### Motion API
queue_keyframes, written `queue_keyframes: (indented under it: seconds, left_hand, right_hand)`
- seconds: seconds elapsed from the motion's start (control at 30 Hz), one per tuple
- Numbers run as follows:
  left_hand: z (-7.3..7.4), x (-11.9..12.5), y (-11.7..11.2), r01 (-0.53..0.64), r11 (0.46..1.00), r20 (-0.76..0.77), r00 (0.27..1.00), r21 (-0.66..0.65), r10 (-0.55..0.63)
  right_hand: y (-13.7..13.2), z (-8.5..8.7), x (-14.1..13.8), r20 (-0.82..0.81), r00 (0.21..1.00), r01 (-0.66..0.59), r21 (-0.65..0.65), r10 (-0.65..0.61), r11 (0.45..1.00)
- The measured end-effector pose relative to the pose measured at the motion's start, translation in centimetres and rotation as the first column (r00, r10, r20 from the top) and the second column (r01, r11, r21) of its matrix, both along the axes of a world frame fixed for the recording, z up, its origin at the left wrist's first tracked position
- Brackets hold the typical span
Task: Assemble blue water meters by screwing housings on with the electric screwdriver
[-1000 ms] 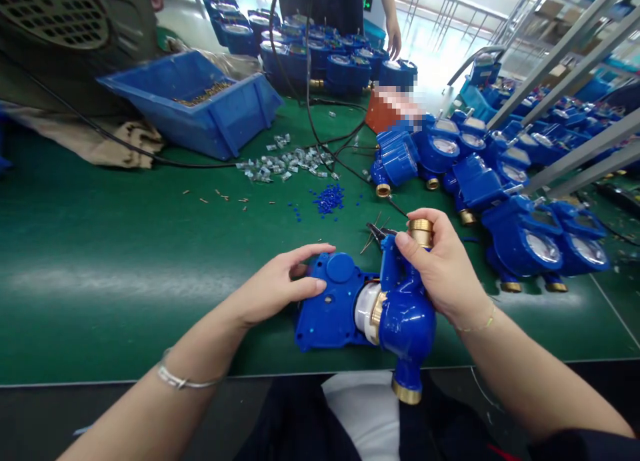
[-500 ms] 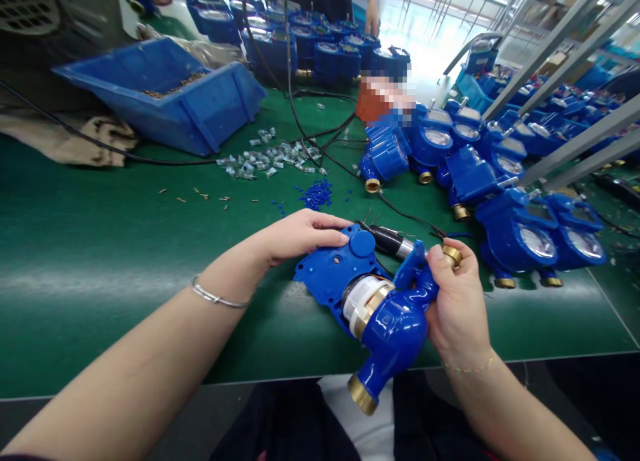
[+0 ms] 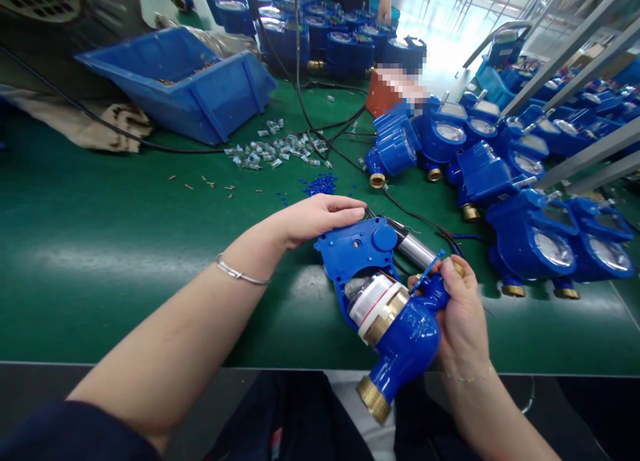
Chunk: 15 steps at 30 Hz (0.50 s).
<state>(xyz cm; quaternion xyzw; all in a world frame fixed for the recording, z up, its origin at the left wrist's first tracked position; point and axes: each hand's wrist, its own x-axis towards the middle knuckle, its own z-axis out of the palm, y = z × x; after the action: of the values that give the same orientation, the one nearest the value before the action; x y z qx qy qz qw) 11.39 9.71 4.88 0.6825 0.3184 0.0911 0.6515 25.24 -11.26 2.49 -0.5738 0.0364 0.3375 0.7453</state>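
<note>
A blue water meter [image 3: 410, 334] with brass threaded ends is tilted in front of me over the table's near edge. Its blue plastic housing [image 3: 353, 248] has its underside towards me, and a white ring [image 3: 377, 304] shows between housing and body. My left hand [image 3: 320, 218] lies along the housing's upper edge, thumb stretched on top, other fingers partly hidden behind. Around the upper brass end, my right hand [image 3: 463, 314] is closed. Beside its fingertips a thin blue piece [image 3: 427, 272] stands edge-on. Just behind the meter lies a silver and black cylindrical tool [image 3: 415, 248].
Several blue meters [image 3: 535, 241] stand along the right, with grey metal bars [image 3: 575, 54] beyond. A blue bin [image 3: 185, 94] sits at back left. Small clear parts [image 3: 275, 148], blue bits [image 3: 320, 183] and black cables [image 3: 345, 121] lie mid-table. Another person's hand [image 3: 384, 8] shows at the back.
The meter has turned slightly, so the thin blue piece now appears edge-on and more of the white ring shows. My left thumb has slid from the housing's face to its upper edge.
</note>
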Motion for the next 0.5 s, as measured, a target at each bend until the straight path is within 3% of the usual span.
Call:
queue_keyframes:
  seconds: [0.07, 0.13, 0.2, 0.33, 0.5]
  left_hand:
    - [-0.8, -1.3, -1.8, -0.200, 0.980, 0.080, 0.977, -0.016, 0.200]
    - [-2.0, -2.8, -4.4, -0.429, 0.903, 0.128, 0.894, -0.031, 0.429]
    - [-3.3, -4.2, -7.2, -0.529, 0.843, 0.133, 0.832, -0.100, 0.538]
    - [-5.0, -5.4, -11.2, -0.374, 0.889, 0.242, 0.866, -0.265, 0.437]
    - [-5.4, -4.2, -12.3, -0.335, 0.898, 0.320, 0.850, -0.285, 0.418]
  right_hand:
    - [-0.1, -0.1, 0.0, -0.020, 1.000, 0.009, 0.007, -0.009, 1.000]
    - [-0.2, 0.0, 0.0, -0.038, 0.999, 0.021, 0.011, -0.020, 1.000]
    - [-0.2, 0.0, -0.1, -0.051, 0.998, 0.032, 0.012, -0.032, 0.999]
    - [-0.1, 0.1, -0.2, -0.058, 0.997, 0.045, 0.010, -0.044, 0.999]
    - [-0.6, -0.3, -0.1, -0.052, 0.996, 0.075, -0.011, -0.075, 0.997]
